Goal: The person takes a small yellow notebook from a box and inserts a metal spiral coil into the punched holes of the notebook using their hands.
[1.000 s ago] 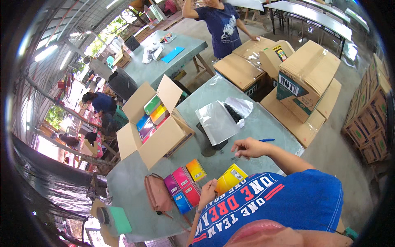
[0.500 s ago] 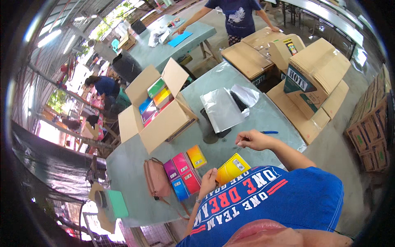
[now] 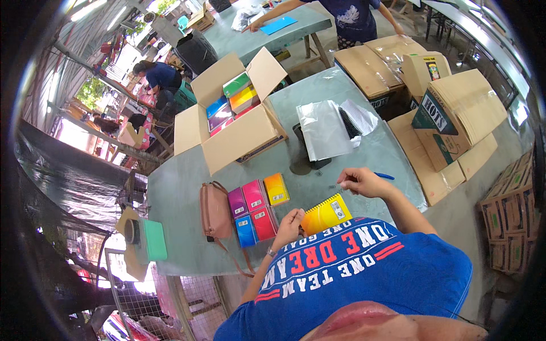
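Observation:
My left hand (image 3: pixel 290 225) is closed on the left end of a yellow spiral notebook (image 3: pixel 326 215), held close to my shirt with its coil edge toward the table. Just above the notebook's upper right corner, my right hand (image 3: pixel 359 182) is pinched together; whatever sits between its fingertips is too small to make out. Small dark bits (image 3: pixel 331 187) lie on the table beside those fingers. A blue-handled tool (image 3: pixel 384 176) rests beyond the right wrist. Left of the notebook lie several small spiral notebooks, among them an orange-yellow one (image 3: pixel 276 190), a purple one (image 3: pixel 237 203) and a blue one (image 3: pixel 245 231).
A pink-brown pouch (image 3: pixel 215 211) is left of the notebooks. Behind stands an open carton (image 3: pixel 245 146) of notebooks. Clear plastic sheets (image 3: pixel 323 132) and black coils (image 3: pixel 349 124) lie farther back. Cartons (image 3: pixel 435 128) are stacked at right. A person (image 3: pixel 355 20) stands by the far table.
The view has shifted, so the carton and far table appear farther right and higher. The yellow notebook is turned slightly in my left hand. My right hand stays pinched near its corner.

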